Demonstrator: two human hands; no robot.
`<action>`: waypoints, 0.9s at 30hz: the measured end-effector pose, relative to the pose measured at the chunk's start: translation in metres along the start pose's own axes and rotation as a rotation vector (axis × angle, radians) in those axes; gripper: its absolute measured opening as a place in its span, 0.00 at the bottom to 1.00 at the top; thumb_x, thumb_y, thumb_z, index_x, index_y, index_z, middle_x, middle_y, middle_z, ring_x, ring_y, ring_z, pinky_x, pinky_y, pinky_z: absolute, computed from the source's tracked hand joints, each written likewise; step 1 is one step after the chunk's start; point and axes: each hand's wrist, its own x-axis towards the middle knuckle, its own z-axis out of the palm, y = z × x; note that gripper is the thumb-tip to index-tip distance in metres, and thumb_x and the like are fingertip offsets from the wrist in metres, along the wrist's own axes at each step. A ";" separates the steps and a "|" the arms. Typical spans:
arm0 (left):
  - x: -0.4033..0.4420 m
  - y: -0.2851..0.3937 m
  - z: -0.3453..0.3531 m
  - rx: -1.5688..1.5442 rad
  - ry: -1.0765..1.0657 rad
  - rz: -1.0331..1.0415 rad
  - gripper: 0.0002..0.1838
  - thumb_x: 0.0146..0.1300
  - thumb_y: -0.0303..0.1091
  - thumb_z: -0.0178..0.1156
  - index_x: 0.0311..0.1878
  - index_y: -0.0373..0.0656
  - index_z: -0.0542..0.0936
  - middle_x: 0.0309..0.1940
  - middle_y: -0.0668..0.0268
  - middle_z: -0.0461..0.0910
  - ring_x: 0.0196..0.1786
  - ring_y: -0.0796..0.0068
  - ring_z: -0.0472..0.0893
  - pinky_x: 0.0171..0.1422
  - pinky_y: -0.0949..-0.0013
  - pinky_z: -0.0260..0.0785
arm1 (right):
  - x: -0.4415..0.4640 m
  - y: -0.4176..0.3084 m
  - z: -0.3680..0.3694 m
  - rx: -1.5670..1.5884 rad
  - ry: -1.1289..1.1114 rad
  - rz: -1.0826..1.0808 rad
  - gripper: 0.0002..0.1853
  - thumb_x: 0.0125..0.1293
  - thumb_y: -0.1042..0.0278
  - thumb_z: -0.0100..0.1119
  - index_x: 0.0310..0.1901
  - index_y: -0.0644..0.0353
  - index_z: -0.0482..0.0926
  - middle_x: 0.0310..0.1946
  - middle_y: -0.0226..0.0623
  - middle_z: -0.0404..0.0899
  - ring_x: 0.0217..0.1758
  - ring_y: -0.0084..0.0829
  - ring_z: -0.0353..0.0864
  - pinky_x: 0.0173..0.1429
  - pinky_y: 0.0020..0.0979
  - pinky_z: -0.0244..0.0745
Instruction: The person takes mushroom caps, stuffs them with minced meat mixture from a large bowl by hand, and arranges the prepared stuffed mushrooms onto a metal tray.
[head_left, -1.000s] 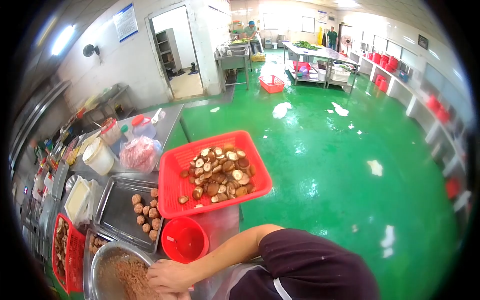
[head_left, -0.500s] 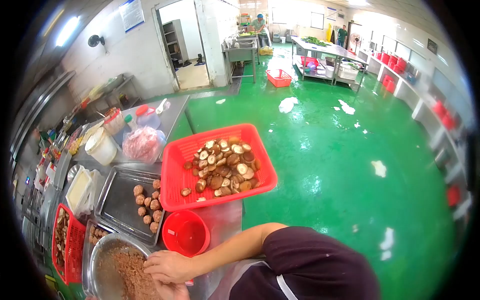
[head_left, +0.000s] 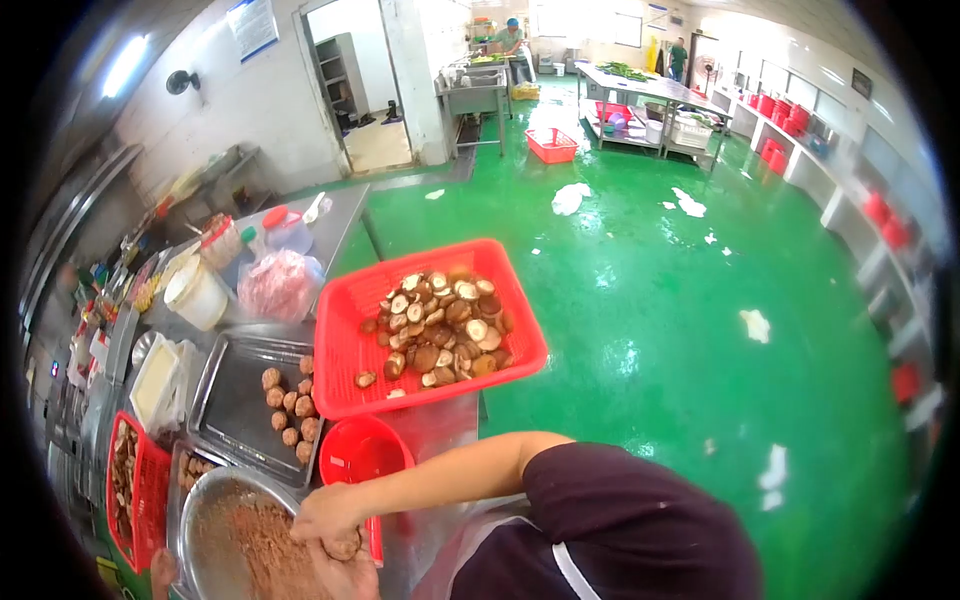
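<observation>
A metal bowl (head_left: 205, 505) of brown minced meat (head_left: 268, 545) stands at the lower left. Beside its right rim, my right hand (head_left: 328, 514) is closed, fingers bent over a round brown lump (head_left: 343, 545). Beneath it, my left hand (head_left: 345, 578) cups the same lump. Whether it is a meatball or a filled mushroom cap I cannot tell. A red bucket (head_left: 366, 452) stands just behind my right wrist. Beyond it, a red basket (head_left: 430, 396) carries many cut shiitake mushrooms (head_left: 440, 330). Several meatballs (head_left: 290, 404) sit on a metal tray (head_left: 235, 400).
Another person's hand (head_left: 163, 572) is at the bowl's left side. A second red basket (head_left: 152, 490) of mushrooms stands at left. A white bucket (head_left: 197, 293) and a bag of pink meat (head_left: 280, 285) are farther back. Two people work across the green floor (head_left: 620, 300).
My hands have drawn back from the meat to the bowl's right rim, and the brown lump now shows between them. The other person's hand shows more at the left. The view has shifted slightly.
</observation>
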 end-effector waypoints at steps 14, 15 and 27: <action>0.020 -0.041 -0.064 -0.277 -0.321 0.152 0.16 0.68 0.45 0.43 0.56 0.52 0.66 0.53 0.72 0.69 0.57 0.76 0.69 0.58 0.63 0.66 | -0.005 0.002 0.030 -0.569 0.225 -0.368 0.15 0.61 0.52 0.50 0.43 0.50 0.79 0.49 0.35 0.75 0.56 0.36 0.69 0.60 0.38 0.62; 0.003 -0.025 -0.024 -0.219 -0.081 0.028 0.19 0.68 0.48 0.43 0.57 0.52 0.66 0.52 0.71 0.69 0.55 0.74 0.70 0.56 0.62 0.67 | 0.001 0.001 0.030 -0.505 0.186 -0.291 0.16 0.62 0.52 0.49 0.42 0.51 0.80 0.47 0.35 0.77 0.54 0.36 0.72 0.59 0.39 0.63; 0.017 -0.007 -0.001 -0.397 0.009 -0.133 0.24 0.71 0.51 0.33 0.59 0.46 0.65 0.53 0.63 0.73 0.54 0.66 0.75 0.55 0.60 0.72 | 0.007 0.050 0.016 0.293 0.274 -0.324 0.25 0.72 0.52 0.34 0.55 0.63 0.72 0.53 0.46 0.72 0.59 0.40 0.68 0.62 0.37 0.61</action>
